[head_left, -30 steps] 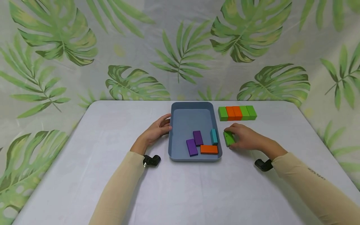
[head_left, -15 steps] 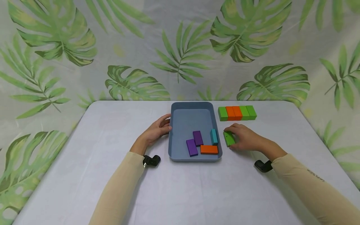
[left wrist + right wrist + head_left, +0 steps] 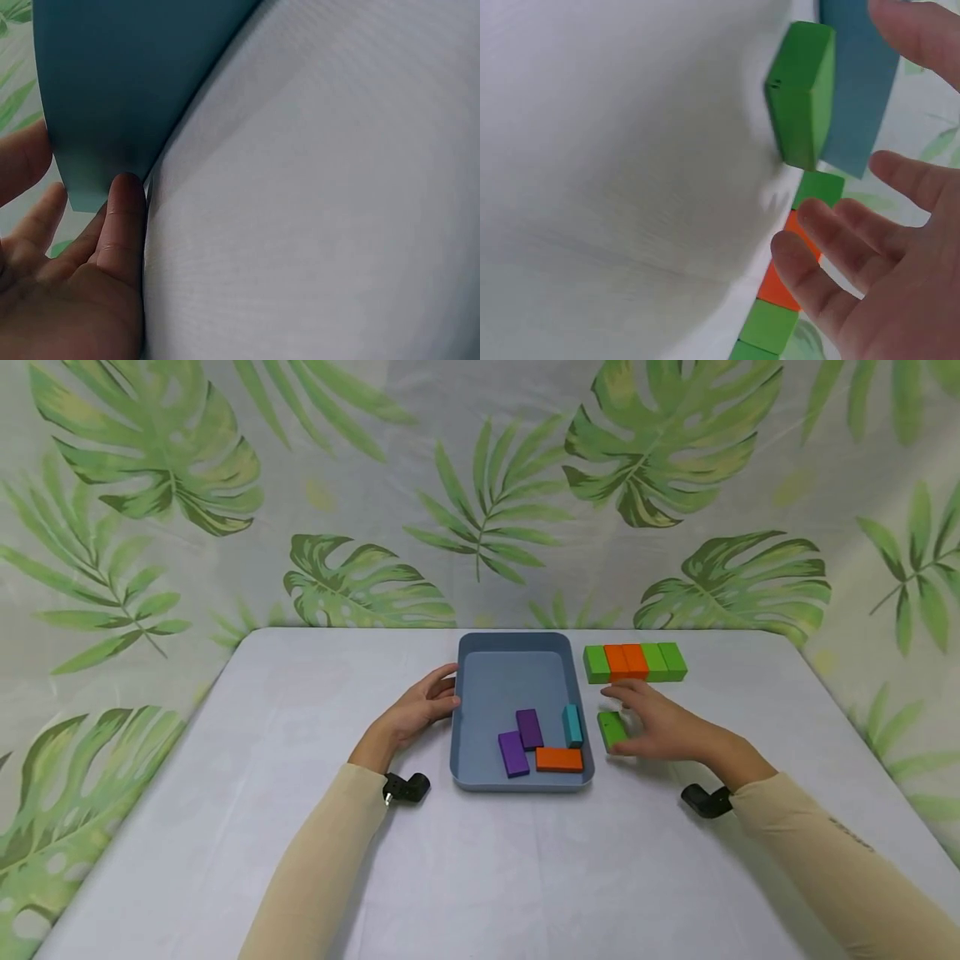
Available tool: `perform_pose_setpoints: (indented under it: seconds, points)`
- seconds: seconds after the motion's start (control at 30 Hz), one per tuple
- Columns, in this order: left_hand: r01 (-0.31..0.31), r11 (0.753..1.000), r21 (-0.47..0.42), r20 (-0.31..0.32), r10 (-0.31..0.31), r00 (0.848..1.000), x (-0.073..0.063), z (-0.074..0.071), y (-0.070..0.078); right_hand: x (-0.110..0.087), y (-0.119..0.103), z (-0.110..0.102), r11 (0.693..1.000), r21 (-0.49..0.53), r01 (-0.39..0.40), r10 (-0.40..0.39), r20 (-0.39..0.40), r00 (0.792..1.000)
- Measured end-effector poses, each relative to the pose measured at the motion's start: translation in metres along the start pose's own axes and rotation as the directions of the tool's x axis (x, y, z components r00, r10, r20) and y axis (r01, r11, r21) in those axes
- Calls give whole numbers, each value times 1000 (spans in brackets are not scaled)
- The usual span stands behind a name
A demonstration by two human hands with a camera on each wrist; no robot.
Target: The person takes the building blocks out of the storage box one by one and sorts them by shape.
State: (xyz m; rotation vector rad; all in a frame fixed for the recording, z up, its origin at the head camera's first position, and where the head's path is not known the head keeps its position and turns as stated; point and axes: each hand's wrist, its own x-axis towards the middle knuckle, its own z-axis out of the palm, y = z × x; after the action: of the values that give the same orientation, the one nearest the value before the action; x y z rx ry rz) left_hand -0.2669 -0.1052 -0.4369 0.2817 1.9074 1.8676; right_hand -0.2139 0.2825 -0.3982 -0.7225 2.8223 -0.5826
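My left hand [image 3: 412, 712] touches the left wall of a blue-grey tray [image 3: 510, 681] with relaxed fingers. Fingertips [image 3: 126, 199] lie against the tray's outer side in the left wrist view. Just right of the tray, a green block [image 3: 611, 729] stands on the table. Over and beside it is my right hand [image 3: 667, 724], thumb and fingers spread apart. In the right wrist view a gap shows between these fingers and the block. Inside the tray are two purple blocks [image 3: 513, 753], an orange block [image 3: 558, 760] and a turquoise block [image 3: 572, 725].
Behind the right hand, several blocks form a row: green [image 3: 596, 665] at the left end, two orange [image 3: 626, 662] beside it, then green ones [image 3: 663, 662]. A leaf-patterned cloth [image 3: 480, 510] hangs behind the white table [image 3: 465, 877].
My right hand has let go of the green block. Its fingers have spread and lifted away towards the row. The left hand and the tray stay as they were.
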Motion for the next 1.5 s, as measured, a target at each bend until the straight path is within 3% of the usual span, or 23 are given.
perform_pose_setpoints:
  seconds: [0.33, 0.83, 1.0, 1.5]
  points:
    - [-6, 1000, -13, 22, 6, 1000, -3, -1, 4, 0, 0, -8, 999, 27, 32, -31, -32, 999]
    - [-22, 1000, -12, 51, 22, 998, -2, -1, 0, -2, -6, -13, 1000, 13, 14, -13, -52, 999]
    - [-23, 1000, 12, 39, 22, 999, -3, -1, 0, 3, -16, -16, 999, 28, 33, -31, -78, 996]
    - [14, 1000, -27, 10, -14, 1000, 0, 1, 1, 16, -35, -18, 998, 9, 63, -62, -96, 993]
